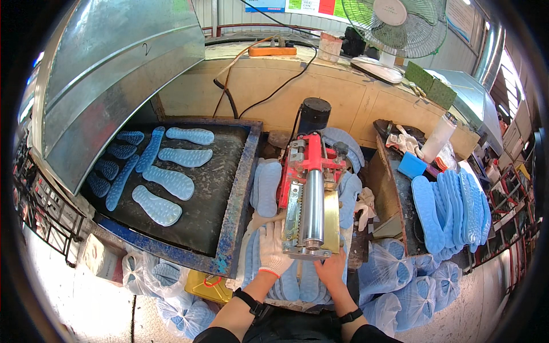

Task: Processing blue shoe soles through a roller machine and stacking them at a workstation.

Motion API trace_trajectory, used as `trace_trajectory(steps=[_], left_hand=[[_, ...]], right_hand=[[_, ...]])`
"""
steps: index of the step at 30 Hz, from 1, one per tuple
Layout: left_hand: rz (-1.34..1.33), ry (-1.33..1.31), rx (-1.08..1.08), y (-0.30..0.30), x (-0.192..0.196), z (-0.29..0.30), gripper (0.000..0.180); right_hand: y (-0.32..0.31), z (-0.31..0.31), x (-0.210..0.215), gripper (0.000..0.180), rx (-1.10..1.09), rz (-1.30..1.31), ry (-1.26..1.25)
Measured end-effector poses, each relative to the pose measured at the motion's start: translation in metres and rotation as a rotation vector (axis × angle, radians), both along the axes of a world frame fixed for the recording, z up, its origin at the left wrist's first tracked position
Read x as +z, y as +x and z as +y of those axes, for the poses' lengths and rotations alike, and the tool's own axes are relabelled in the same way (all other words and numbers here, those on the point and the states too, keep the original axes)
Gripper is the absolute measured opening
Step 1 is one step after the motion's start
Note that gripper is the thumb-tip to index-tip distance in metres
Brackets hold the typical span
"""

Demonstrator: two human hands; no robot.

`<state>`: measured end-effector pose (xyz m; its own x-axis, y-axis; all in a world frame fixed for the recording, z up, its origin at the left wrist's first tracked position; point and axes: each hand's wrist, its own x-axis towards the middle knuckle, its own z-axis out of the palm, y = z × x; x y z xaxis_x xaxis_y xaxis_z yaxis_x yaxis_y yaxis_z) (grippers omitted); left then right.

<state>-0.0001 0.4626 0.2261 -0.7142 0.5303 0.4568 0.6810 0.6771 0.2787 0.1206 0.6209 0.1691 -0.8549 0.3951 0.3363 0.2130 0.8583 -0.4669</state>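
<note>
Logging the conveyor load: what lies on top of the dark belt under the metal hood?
Pale blue shoe soles lie flat on the dark belt, spaced apart. The metal hood covers the belt's far left part, so any soles there are hidden.

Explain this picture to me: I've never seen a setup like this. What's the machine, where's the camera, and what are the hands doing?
The camera sits on the person's head, looking down through a fisheye lens. In the middle stands a small red roller machine with a steel roller. The left hand, in a white glove, rests beside its front; the bare right hand touches blue soles just below it. Neither clearly grips anything. Left, more soles lie on a dark belt under a metal hood. Right, a stack of soles.
</note>
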Motion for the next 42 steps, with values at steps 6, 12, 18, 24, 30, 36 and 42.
trace_trajectory(steps=[6,12,18,24,30,36,42], left_hand=[[0.02,-0.043,0.048,0.001,-0.001,-0.001,0.045],[0.029,-0.01,-0.007,0.002,0.002,-0.001,0.05],[0.063,0.094,-0.015,0.001,0.004,-0.003,0.051],[-0.006,-0.015,0.006,0.002,0.003,-0.001,0.055],[0.064,0.041,-0.007,0.0,0.0,-0.001,0.054],[0.146,0.017,0.009,0.002,-0.003,-0.001,0.052],[0.065,0.046,-0.002,-0.001,-0.012,0.0,0.052]], right_hand=[[0.0,-0.005,0.008,0.067,-0.005,-0.016,-0.025],[0.0,-0.002,0.002,0.068,-0.006,-0.004,-0.001],[0.0,-0.003,0.004,0.068,-0.003,-0.001,-0.005],[0.0,-0.003,0.004,0.066,-0.003,-0.011,-0.005],[0.0,-0.002,-0.001,0.065,-0.007,0.008,0.019],[0.0,-0.007,0.01,0.065,-0.014,0.018,-0.016],[0.0,-0.004,0.004,0.068,-0.007,0.003,0.0]])
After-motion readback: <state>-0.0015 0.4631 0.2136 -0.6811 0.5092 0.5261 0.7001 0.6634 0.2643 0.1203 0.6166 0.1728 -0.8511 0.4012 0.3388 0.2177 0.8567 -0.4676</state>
